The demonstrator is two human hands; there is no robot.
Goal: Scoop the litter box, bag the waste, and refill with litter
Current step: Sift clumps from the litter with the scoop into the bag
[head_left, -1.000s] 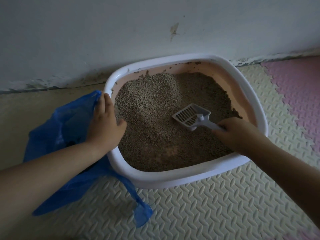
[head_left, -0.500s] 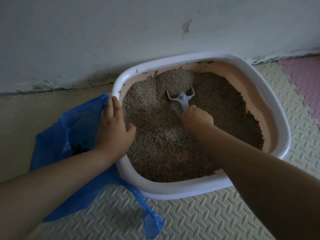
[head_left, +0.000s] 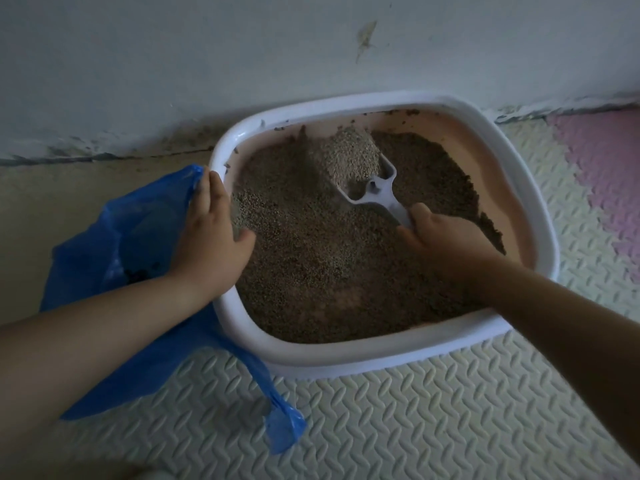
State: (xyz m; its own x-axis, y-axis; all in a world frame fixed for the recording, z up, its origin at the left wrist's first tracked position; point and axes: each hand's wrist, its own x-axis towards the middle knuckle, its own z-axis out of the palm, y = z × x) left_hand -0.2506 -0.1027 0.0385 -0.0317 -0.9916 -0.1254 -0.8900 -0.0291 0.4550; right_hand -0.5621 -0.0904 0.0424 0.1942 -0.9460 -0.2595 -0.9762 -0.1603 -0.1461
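Observation:
A white-rimmed litter box [head_left: 363, 358] with a pink inside holds brown-grey litter [head_left: 329, 271]. My right hand [head_left: 446, 240] grips the handle of a white slotted scoop [head_left: 379, 194], whose head is heaped with pale litter at the far side of the box. My left hand [head_left: 207, 233] lies over the box's left rim, fingers straight, pressing the edge of a blue plastic bag [head_left: 121, 244] against it. The bag hangs open beside the box with dark bits inside.
A pale wall [head_left: 242, 64] runs right behind the box. Cream foam floor mats [head_left: 398, 427] lie in front and to the right, with a pink mat [head_left: 609, 174] at the far right. One bag handle [head_left: 282, 424] trails on the floor in front.
My right hand swung the scoop from the box's right side to the far middle, dug in, and now lifts it heaped with litter. My left hand stayed on the rim and bag.

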